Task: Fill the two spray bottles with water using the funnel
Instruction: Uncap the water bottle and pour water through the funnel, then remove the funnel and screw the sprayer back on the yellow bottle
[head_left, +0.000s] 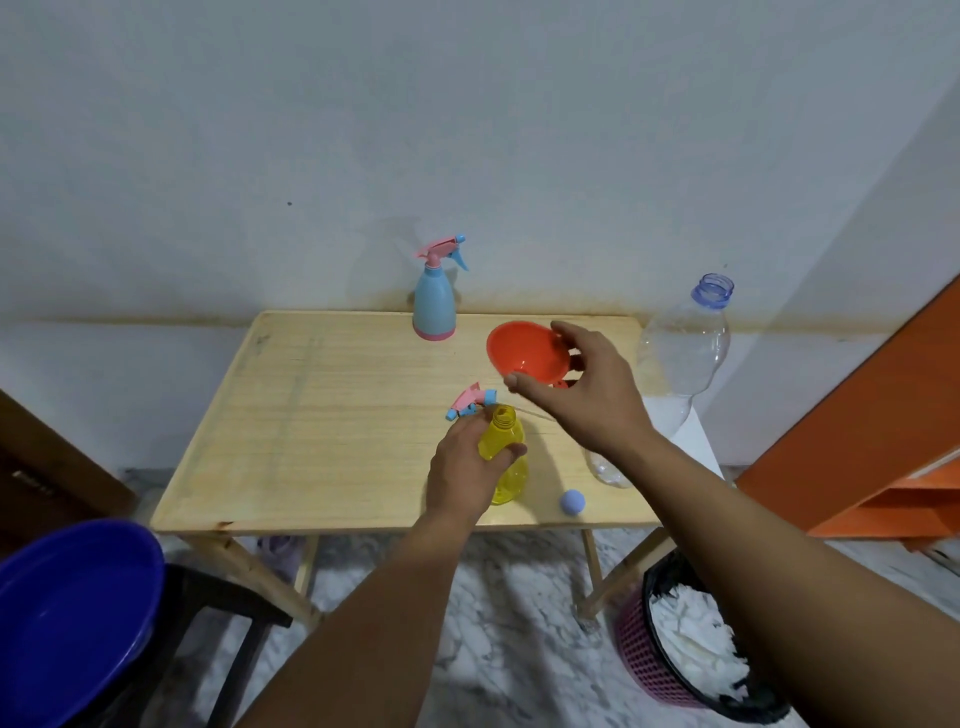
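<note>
head view: your left hand (467, 462) is wrapped around the yellow bottle (506, 457), fingers curled on its translucent plastic shoulder. the bottle stands upright near the front of the table (322, 415), its ribbed neck open and uncapped. just behind it lies its pink and blue spray head (470, 400), flat on the pale, grained wood.

your right hand (587, 395) holds the orange funnel (530, 356) by its rim, thumb at the near edge and fingers over the far side. the funnel is a smooth, glossy cone, tilted with its wide mouth toward you, lifted just behind and to the right of the yellow bottle's neck, not touching it.

the blue bottle (435, 306) stands at the table's back edge, matte, pear-shaped, pink at the base, spray head screwed on. a big clear water bottle (685, 353) rises at the right, purple neck open, partly hidden by your wrist. a small round blue cap (572, 502) sits near the front edge. a glossy blue basin (72, 613) sits low on the left, and a pink mesh bin (644, 660) with white scraps on the right.
</note>
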